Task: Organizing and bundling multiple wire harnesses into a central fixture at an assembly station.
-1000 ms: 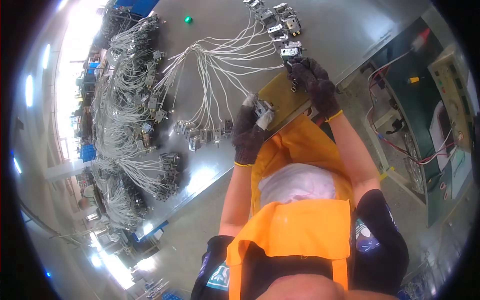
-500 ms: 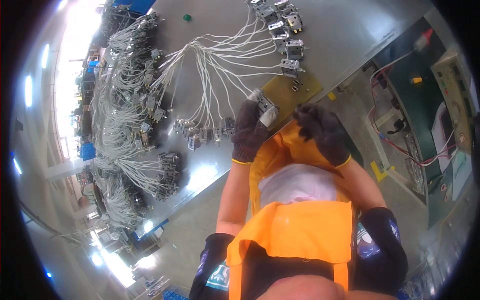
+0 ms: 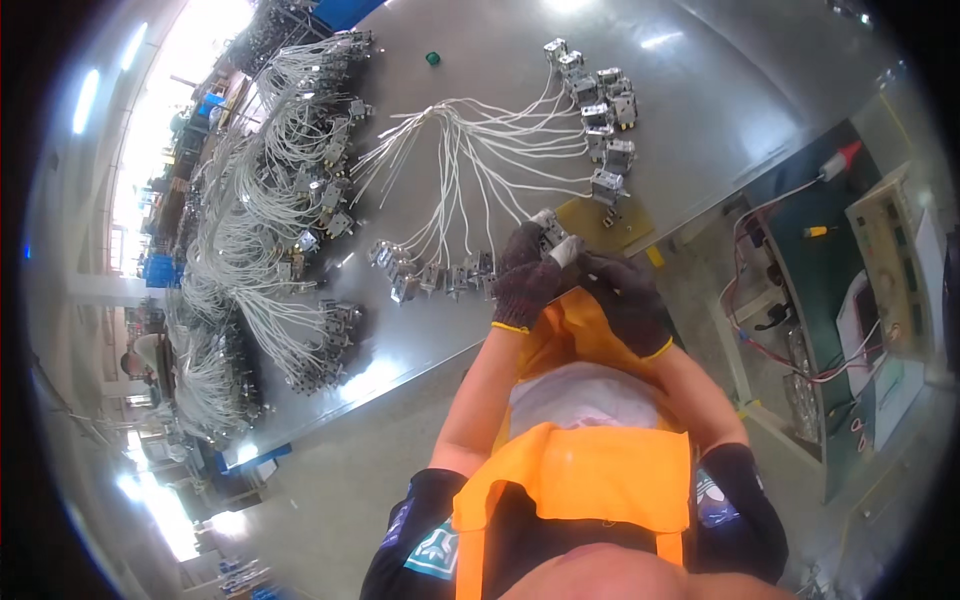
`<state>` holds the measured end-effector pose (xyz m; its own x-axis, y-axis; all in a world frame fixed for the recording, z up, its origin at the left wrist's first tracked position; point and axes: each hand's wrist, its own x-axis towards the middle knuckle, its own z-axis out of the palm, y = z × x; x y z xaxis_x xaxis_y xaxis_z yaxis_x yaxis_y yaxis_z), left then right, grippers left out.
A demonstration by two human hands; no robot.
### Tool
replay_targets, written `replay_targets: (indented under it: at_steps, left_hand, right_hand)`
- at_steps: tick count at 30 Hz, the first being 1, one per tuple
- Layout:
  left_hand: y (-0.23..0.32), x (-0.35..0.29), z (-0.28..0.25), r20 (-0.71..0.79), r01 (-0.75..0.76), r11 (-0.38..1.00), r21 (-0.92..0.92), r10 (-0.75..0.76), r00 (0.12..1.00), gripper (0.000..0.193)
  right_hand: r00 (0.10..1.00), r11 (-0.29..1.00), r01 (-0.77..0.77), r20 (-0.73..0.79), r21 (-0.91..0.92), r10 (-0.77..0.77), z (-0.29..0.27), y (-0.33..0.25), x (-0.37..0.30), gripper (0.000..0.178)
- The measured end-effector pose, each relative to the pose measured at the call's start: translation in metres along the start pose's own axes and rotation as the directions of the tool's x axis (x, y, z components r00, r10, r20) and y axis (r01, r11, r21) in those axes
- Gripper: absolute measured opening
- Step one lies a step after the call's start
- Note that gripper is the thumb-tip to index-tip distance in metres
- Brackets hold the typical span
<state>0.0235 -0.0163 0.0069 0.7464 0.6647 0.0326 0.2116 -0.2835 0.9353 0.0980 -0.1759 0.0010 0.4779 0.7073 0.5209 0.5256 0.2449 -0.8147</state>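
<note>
Both my hands wear dark knit gloves and meet over the near edge of a grey metal table (image 3: 700, 90). My left hand (image 3: 522, 278) grips a small metal connector block (image 3: 553, 236) with a white wire running from it. My right hand (image 3: 625, 298) touches the same block from the right side, fingers curled at it. Several white wires (image 3: 480, 160) fan out across the table from a bundle. One end carries a row of metal blocks (image 3: 600, 110) at the far right, the other a row of blocks (image 3: 430, 275) just left of my left hand.
A yellow-brown pad (image 3: 605, 218) lies at the table edge right of my hands. Heaps of finished white wire harnesses (image 3: 270, 230) cover the table's left side. A small green cap (image 3: 433, 58) sits far back. A green bench with test equipment (image 3: 880, 270) stands to the right.
My right hand came back from the far row of blocks and down to the block in my left hand. The left hand stayed roughly in place.
</note>
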Motion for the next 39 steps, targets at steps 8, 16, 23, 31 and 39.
replay_targets:
  at_steps: [8, 16, 23, 31, 39]
  left_hand:
    - [0.007, -0.003, 0.001, 0.004, 0.066, 0.993, -0.102, -0.065, 0.998, 0.056]
    - [0.012, -0.005, 0.003, -0.053, 0.006, 0.987, 0.163, 0.003, 0.999, 0.056]
    - [-0.029, 0.005, 0.016, 0.003, -0.442, 0.844, 0.305, 0.463, 0.886, 0.043]
    - [-0.022, -0.016, -0.005, 0.107, -0.383, 0.836, 0.392, 0.372, 0.922, 0.055]
    - [-0.026, -0.021, -0.023, 0.031, -0.189, 0.972, 0.141, 0.187, 0.982, 0.056]
  right_hand:
    - [0.787, 0.681, -0.500, -0.048, 0.536, 0.616, 0.032, -0.017, -0.001, 0.020]
    - [0.983, 0.840, 0.161, 0.009, -0.518, -0.184, 0.017, -0.004, 0.008, 0.012]
    - [0.620, 0.488, -0.739, 0.186, 0.465, 0.762, -0.003, -0.031, 0.013, 0.023]
    - [0.901, 0.872, -0.387, -0.075, 0.300, 0.426, 0.040, 0.017, -0.011, 0.028]
    - [0.979, 0.917, -0.187, -0.008, 0.352, 0.203, 0.024, 0.032, -0.006, 0.033]
